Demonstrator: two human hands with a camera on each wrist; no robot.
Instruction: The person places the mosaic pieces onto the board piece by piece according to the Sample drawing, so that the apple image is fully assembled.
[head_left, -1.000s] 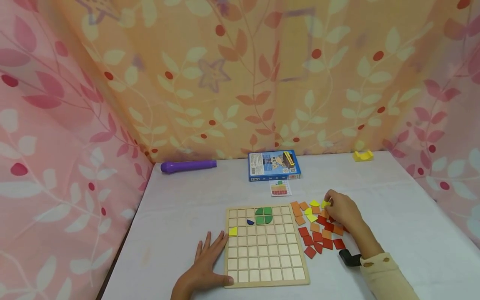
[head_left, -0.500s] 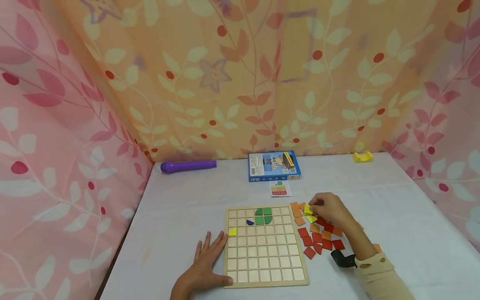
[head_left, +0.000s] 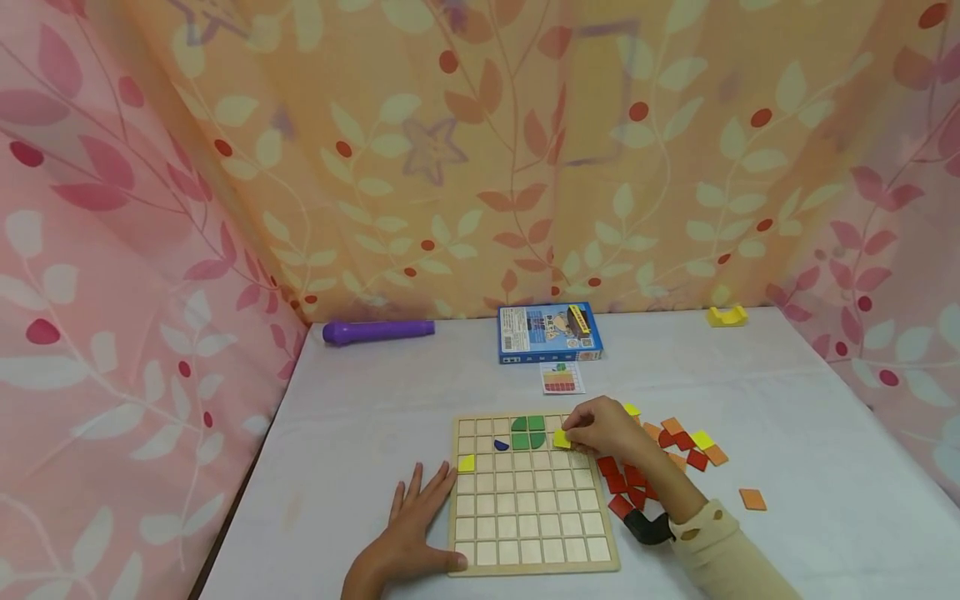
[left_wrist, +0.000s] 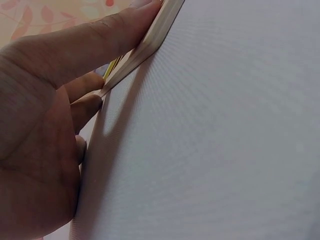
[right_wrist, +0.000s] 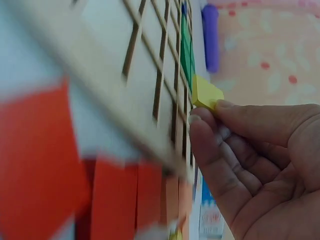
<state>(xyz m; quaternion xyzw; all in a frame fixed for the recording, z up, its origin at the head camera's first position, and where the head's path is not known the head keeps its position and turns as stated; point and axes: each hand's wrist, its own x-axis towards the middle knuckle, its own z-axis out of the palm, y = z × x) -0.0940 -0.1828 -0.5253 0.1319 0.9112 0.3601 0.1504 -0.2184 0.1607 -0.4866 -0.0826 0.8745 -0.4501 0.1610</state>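
A wooden grid board (head_left: 517,527) lies on the white table. Its upper cells hold green tiles (head_left: 528,432) and a small dark blue piece (head_left: 501,445); one yellow square tile (head_left: 467,463) sits at the left edge. My right hand (head_left: 606,432) pinches another yellow tile (right_wrist: 205,93) between thumb and index finger, over the board's upper right. My left hand (head_left: 408,529) rests beside the board with fingers spread, the thumb on its lower left corner and the fingertips along its left edge.
Loose red tiles (head_left: 617,483) and orange tiles lie right of the board, partly hidden by my right arm. A picture card (head_left: 562,377) and blue box (head_left: 550,332) are behind it. Farther back are a purple microphone-shaped object (head_left: 378,332) and a yellow stand (head_left: 727,316).
My right hand has moved left from the loose tiles to above the board, carrying a yellow tile. My left hand has stayed put.
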